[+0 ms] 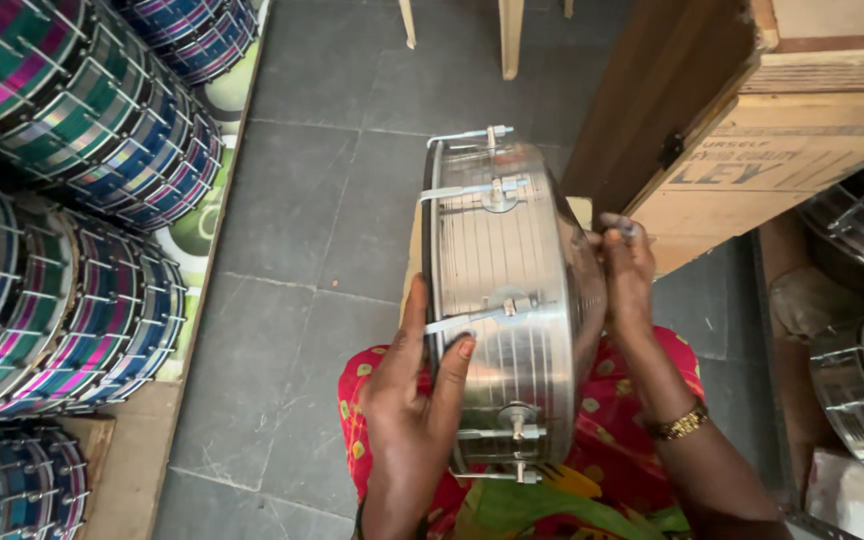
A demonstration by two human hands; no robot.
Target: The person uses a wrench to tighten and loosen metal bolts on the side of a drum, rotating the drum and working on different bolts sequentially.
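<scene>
A steel drum (507, 300) stands on edge over the person's lap, its ribbed shell facing up and its tension rods and lugs running down the near side. The left hand (414, 395) is wrapped against the drum's left rim, thumb up along the edge and fingers curled over the shell just below one lug, so it is closed on the drum. The right hand (627, 270) is at the drum's right face, fingers pinched around a small metal piece (630, 231); what that piece is I cannot tell. A gold bracelet (680, 424) sits on that wrist.

Beneath is a red patterned cloth (607, 470) with green at the near edge. The floor (322, 200) is grey tile.

On the left, striped drums (82, 200) in green, blue and pink lie stacked on their sides in rows. To the right, an open cardboard box (752, 170) leans with its flap up; its inside is not visible. Further right, more bare steel drums (862, 300) are piled together. Pale chair legs (509, 35) show at the far edge.
</scene>
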